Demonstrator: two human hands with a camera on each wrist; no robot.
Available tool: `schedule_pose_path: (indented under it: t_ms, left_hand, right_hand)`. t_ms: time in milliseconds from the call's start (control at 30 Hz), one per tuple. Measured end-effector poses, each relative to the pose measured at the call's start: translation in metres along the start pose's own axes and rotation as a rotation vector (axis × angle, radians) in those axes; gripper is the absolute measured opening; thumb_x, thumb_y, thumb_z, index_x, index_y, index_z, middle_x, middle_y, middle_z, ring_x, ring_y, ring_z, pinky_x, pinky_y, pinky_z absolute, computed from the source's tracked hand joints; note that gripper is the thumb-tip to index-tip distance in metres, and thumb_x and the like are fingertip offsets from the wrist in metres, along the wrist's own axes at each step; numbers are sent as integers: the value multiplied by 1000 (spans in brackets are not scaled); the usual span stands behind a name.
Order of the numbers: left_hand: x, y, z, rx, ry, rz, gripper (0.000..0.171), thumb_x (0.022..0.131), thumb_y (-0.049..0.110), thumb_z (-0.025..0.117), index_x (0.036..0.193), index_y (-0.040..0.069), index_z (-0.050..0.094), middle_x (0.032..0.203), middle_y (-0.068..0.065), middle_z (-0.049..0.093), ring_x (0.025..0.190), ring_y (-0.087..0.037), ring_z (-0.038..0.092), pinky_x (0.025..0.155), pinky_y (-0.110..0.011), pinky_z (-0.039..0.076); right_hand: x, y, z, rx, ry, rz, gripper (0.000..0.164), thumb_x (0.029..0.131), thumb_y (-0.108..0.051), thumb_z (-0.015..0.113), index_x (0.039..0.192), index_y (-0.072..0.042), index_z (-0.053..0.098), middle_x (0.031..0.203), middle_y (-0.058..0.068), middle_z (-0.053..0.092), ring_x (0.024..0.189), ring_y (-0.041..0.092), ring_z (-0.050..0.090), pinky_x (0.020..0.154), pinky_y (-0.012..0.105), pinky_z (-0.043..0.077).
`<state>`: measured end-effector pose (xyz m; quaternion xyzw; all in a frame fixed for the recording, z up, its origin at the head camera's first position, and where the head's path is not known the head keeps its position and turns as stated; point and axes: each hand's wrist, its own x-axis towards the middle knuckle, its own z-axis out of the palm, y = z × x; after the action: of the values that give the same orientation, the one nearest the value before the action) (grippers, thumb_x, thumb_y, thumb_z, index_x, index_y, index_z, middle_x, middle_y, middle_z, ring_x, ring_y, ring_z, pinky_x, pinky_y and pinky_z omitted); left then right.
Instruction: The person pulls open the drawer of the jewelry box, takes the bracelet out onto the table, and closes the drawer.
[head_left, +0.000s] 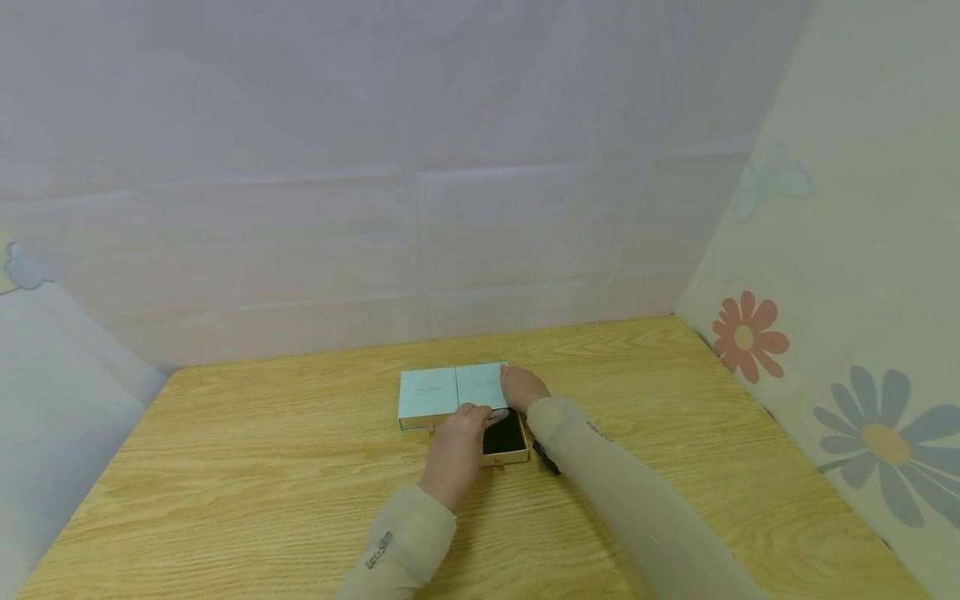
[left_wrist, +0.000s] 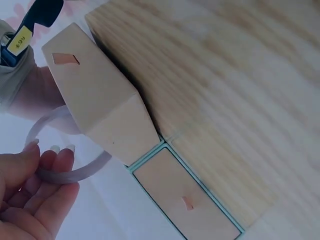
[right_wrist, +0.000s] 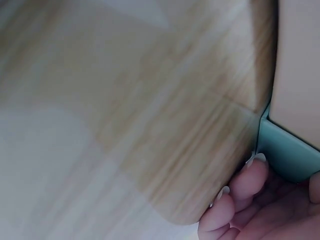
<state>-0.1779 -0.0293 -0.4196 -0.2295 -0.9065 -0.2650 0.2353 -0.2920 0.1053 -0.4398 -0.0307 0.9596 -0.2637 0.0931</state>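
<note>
A pale turquoise jewelry box (head_left: pixel 427 392) with two top panels lies on the table, its right drawer (head_left: pixel 506 458) pulled out toward me and lined in black. My left hand (head_left: pixel 456 446) is over that drawer. Between thumb and fingers it pinches a translucent pale lilac bangle (left_wrist: pixel 82 174), seen in the left wrist view. My right hand (head_left: pixel 522 387) grips the box at its right side, fingertips at the turquoise corner (right_wrist: pixel 287 147) in the right wrist view. The left drawer (left_wrist: pixel 172 187) is closed, with a small ribbon tab on its front.
The box stands on a wood-grain table (head_left: pixel 262 467). Behind it rises a pale wall covering (head_left: pixel 337 250), with a flower-printed panel (head_left: pixel 825 292) along the right. A dark device (head_left: pixel 546 458) sits at my right wrist.
</note>
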Motion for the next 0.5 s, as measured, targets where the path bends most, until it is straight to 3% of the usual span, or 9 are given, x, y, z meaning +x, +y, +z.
schedule_pose_path:
  t_ms: [100,333,500]
  left_hand:
    - [0,-3,-1,-23,0,-52,14,86,-7,68,99,-4,70,90,-12,69,80,-22,69,67,-30,57]
    - [1,-8,-2,-62,52,-110,14,87,-7,67,100,-8,71,88,-15,70,81,-25,69,69,-29,57]
    - [1,-11,-5,-232,48,-277,16,90,-3,65,104,-10,70,95,-20,70,86,-30,69,70,-33,58]
  right_hand:
    - [2,2,1,4,-2,1,54,109,-25,22,121,11,60,125,25,59,114,39,57,98,47,45]
    - [11,9,7,-13,2,-1,55,109,-27,22,107,7,65,115,24,63,109,38,59,96,48,45]
    - [10,8,7,-18,11,-8,54,109,-27,22,113,9,63,124,24,60,114,39,56,99,49,43]
